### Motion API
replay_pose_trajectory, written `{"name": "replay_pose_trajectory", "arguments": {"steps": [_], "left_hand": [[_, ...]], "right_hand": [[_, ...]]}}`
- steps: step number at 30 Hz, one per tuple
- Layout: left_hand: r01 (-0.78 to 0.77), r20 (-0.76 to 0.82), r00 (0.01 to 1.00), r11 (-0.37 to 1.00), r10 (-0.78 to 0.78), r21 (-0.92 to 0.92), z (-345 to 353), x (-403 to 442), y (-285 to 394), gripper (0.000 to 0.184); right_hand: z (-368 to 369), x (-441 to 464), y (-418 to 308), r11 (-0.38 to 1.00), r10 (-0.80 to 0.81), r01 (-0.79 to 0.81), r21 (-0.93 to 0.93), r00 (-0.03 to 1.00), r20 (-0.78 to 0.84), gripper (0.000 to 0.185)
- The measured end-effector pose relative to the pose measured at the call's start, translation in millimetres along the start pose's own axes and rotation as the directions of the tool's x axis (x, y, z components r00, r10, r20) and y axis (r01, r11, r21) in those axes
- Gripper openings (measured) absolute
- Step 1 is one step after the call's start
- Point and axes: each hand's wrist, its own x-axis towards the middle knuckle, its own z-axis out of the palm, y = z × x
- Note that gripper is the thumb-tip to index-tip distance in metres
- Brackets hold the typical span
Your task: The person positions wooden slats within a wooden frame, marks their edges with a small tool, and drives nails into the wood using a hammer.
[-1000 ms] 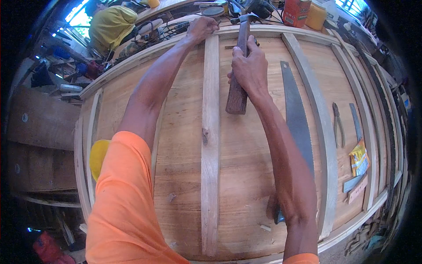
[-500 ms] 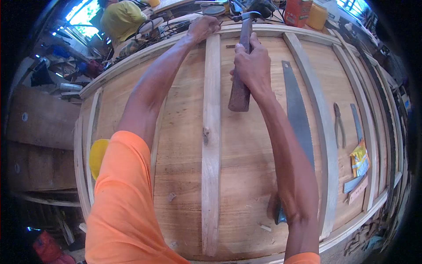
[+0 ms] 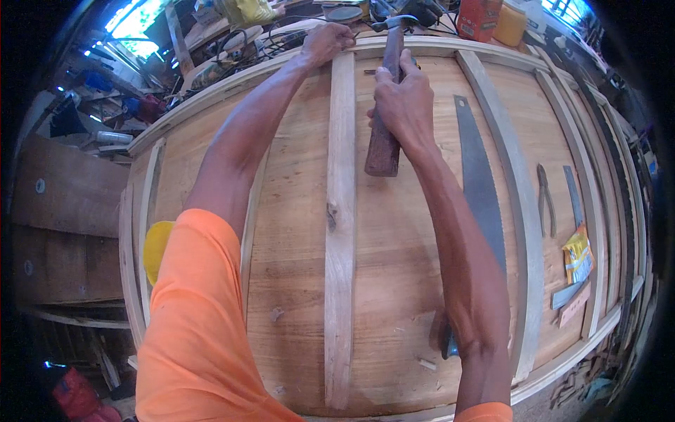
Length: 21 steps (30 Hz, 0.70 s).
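My right hand [image 3: 404, 95] is wrapped around the dark wooden handle of a claw hammer [image 3: 383, 144]. The hammer's metal head lies over the far rail of a wooden frame [image 3: 439, 45]. At that same rail, near the top end of the middle batten [image 3: 340, 211], my left hand [image 3: 328, 42] is closed with fingers pinched together. What they hold, if anything, is too small to make out. A hand saw [image 3: 481, 183] lies on the plywood panel [image 3: 292, 232], its lower part covered by my right forearm.
Pliers [image 3: 545, 200], a metal strip [image 3: 572, 193] and a yellow packet [image 3: 577, 257] lie between battens on the right. A yellow round object [image 3: 157, 250] shows beside my left sleeve. Beyond the far rail are an orange box [image 3: 479, 19], a jar [image 3: 508, 27] and a person's yellow garment [image 3: 256, 10].
The person in yellow beyond the panel has shifted to the right and partly out of view. My hands and the hammer stay nearly in place; the view has shifted slightly.
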Motion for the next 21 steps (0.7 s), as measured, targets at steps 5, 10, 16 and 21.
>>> {"name": "replay_pose_trajectory", "arguments": {"steps": [5,10,16,21], "left_hand": [[0.003,-0.024,1.0,1.0,-0.004,-0.009,1,-2,1,0.023],[0.013,-0.028,1.0,0.997,-0.015,-0.075,6,-3,-3,0.02],[-0.084,-0.074,0.993,0.995,0.088,0.056,8,-9,9,0.021],[-0.112,-0.036,0.992,0.987,0.117,0.119,2,-15,15,0.021]], "right_hand": [[3,-1,2,1.0,0.016,-0.016,0.004,1.0,-0.003,0.067],[8,5,16,0.998,-0.053,0.053,-0.037,0.998,-0.022,0.067],[7,-1,6,0.999,0.025,-0.026,0.019,1.0,0.013,0.068],[15,-5,5,0.999,0.008,-0.007,-0.051,1.0,0.003,0.064]]}}
